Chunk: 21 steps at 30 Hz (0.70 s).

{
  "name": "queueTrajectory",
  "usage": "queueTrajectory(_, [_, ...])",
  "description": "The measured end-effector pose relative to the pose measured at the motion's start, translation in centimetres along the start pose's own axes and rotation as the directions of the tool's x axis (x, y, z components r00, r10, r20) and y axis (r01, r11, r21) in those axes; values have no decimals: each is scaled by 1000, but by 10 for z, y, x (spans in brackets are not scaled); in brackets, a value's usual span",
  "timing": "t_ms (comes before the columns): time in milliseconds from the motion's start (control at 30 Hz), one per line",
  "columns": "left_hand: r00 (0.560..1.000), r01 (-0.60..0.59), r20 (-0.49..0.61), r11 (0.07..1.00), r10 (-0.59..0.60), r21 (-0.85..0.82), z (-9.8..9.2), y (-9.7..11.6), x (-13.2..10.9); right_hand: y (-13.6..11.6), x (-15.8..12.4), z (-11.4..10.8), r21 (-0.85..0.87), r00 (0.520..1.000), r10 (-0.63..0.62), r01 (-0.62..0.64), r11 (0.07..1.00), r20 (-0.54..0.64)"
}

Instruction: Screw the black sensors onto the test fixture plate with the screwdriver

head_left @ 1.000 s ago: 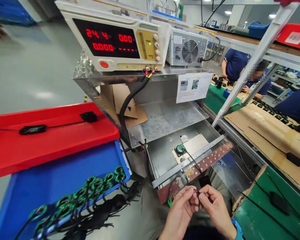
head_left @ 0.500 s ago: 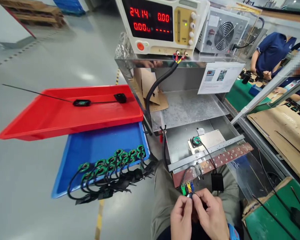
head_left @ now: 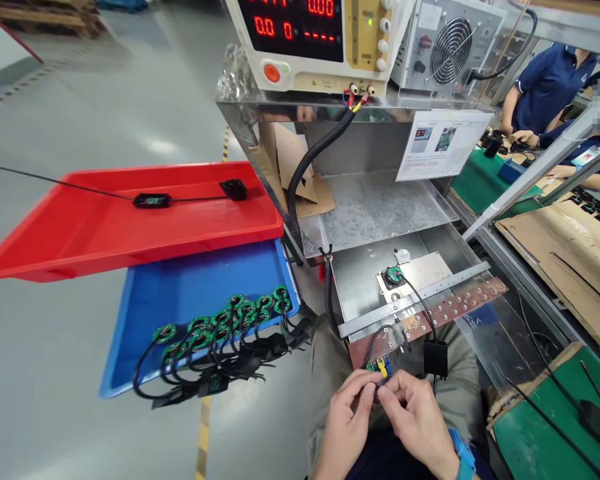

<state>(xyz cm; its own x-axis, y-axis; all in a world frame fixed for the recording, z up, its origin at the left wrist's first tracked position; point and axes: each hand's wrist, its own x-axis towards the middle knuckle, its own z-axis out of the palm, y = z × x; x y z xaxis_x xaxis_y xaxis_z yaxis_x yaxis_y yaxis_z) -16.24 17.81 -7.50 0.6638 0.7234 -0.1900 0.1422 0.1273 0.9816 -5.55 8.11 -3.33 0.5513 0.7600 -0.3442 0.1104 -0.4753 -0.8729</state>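
My left hand (head_left: 345, 417) and my right hand (head_left: 415, 420) meet low in the view, fingers pinched together on a small coloured connector (head_left: 381, 366) with yellow, blue and green parts. A black wire runs from there up to a green coil (head_left: 393, 273) seated on a metal fixture plate (head_left: 420, 272). A small black box (head_left: 435, 358) hangs on that wire just above my right hand. My lap in grey trousers lies beneath both hands.
A blue tray (head_left: 190, 293) with several green coils (head_left: 220, 323) and black leads sits left, under a red tray (head_left: 120, 223) with one wired part. A power supply (head_left: 315, 40) with red digits stands on the steel shelf. People in blue shirts work at the right bench.
The view has tilted down and slightly left. My hands have stayed together on the connector and shifted a little, fingers working at it. The display digits have changed.
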Motion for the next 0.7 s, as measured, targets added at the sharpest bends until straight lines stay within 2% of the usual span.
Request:
queueTrajectory(133, [990,9,143,1000,-12,18,-11,-2,4,7,4,7,97,999,36,-37,995,10])
queueTrajectory(167, [992,-21,127,999,16,45,-12,-4,5,8,5,9,99,999,33,-32,995,-10])
queueTrajectory(233, [994,-111,0,984,112,143,-13,-9,5,9,9,13,65,997,34,-29,997,-72])
queueTrajectory(300, [964,-187,-134,942,231,278,-11,-15,3,9,13,16,6,991,37,-37,999,-130])
queueTrajectory(367, [933,-238,-161,887,322,396,-8,-19,0,8,16,18,-40,987,44,-50,998,-156])
queueTrajectory(533, [872,-369,-43,712,488,597,-2,-25,-9,1,22,21,-158,982,42,-71,985,-183])
queueTrajectory(700, [832,-430,51,583,553,689,-2,-31,-6,-8,25,22,-330,980,13,-79,941,-197])
